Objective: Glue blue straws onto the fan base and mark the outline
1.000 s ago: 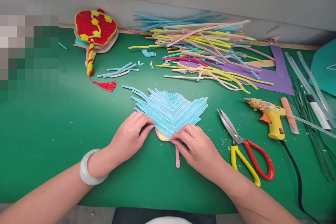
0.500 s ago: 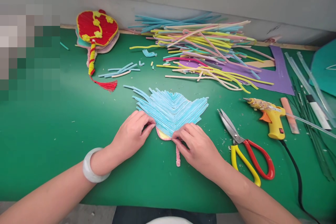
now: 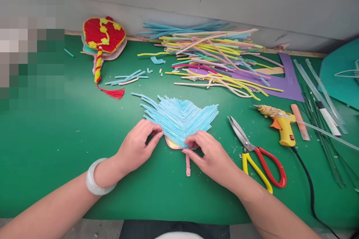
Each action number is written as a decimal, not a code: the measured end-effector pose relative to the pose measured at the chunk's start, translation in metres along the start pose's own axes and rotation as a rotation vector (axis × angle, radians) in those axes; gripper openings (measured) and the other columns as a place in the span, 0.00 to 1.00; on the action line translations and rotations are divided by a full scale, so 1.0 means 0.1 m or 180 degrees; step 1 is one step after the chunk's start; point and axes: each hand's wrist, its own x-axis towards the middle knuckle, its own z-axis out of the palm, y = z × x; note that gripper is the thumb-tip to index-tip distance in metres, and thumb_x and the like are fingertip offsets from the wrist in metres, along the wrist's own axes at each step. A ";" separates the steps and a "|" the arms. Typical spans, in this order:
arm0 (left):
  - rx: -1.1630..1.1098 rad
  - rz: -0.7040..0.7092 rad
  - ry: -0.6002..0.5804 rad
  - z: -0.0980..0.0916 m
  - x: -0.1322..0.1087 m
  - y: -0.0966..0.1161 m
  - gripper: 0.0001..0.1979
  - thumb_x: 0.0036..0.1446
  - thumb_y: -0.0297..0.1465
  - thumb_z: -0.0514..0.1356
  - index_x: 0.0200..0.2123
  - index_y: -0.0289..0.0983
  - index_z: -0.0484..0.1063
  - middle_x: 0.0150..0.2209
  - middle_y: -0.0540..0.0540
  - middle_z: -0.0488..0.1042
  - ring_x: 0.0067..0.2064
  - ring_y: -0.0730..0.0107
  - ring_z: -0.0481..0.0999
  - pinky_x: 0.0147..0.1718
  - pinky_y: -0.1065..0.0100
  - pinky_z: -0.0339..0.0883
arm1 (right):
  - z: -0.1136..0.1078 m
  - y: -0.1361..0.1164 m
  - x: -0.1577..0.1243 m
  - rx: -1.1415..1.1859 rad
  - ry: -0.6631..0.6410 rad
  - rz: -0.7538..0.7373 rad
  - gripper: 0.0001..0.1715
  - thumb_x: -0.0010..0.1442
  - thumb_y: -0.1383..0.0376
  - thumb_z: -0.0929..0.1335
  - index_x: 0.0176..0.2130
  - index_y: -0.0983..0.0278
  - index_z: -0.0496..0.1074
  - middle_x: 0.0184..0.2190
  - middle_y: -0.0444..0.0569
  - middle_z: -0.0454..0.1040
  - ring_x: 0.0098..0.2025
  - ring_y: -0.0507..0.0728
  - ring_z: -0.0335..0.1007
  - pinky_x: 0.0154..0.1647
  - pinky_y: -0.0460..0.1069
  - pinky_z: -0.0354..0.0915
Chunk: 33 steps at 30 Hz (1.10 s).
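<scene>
A fan covered with light-blue pipe cleaners in a V pattern lies before me. Loose pipe-cleaner ends stick out past its left and right edges. A yellow patch with a pink rim shows at the bottom, above a pink twisted handle. My left hand pinches the end of a blue pipe cleaner at the fan's lower left edge. Over the lower right of the fan, my right hand has its fingertips on the blue surface, with thumb and forefinger apart; its other fingers are partly hidden.
Scissors and a yellow glue gun lie to the right, with a black cord trailing forward. Behind the fan are a heap of coloured pipe cleaners and purple sheet. A red tasselled fan rests at back left.
My right thumb and forefinger have parted from their pinch at the fan's lower tip. My left hand stays at the left edge. The whole view has shifted slightly.
</scene>
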 end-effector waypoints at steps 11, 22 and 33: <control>0.1325 0.1021 -0.0900 0.03 -0.11 0.24 0.33 0.66 0.42 0.56 0.67 0.30 0.55 0.66 0.35 0.63 0.69 0.45 0.58 0.67 0.40 0.41 | -0.07 0.04 0.01 0.0051 0.0821 0.0428 0.06 0.67 0.65 0.66 0.35 0.60 0.69 0.30 0.44 0.73 0.30 0.53 0.69 0.32 0.48 0.66; 0.1600 0.1102 -0.1119 0.06 -0.17 0.22 0.41 0.65 0.52 0.50 0.68 0.27 0.53 0.69 0.34 0.56 0.70 0.46 0.56 0.69 0.42 0.28 | -0.07 0.05 0.01 -0.0302 0.1168 0.0253 0.04 0.67 0.66 0.65 0.40 0.59 0.70 0.35 0.47 0.75 0.38 0.56 0.72 0.39 0.52 0.67; 0.1385 0.1081 -0.1074 0.08 -0.16 0.20 0.43 0.65 0.51 0.51 0.71 0.28 0.44 0.68 0.32 0.57 0.70 0.47 0.55 0.68 0.41 0.29 | 0.07 0.00 -0.03 -0.0428 0.0386 -0.0044 0.05 0.65 0.70 0.67 0.41 0.61 0.69 0.39 0.48 0.75 0.44 0.57 0.70 0.45 0.54 0.61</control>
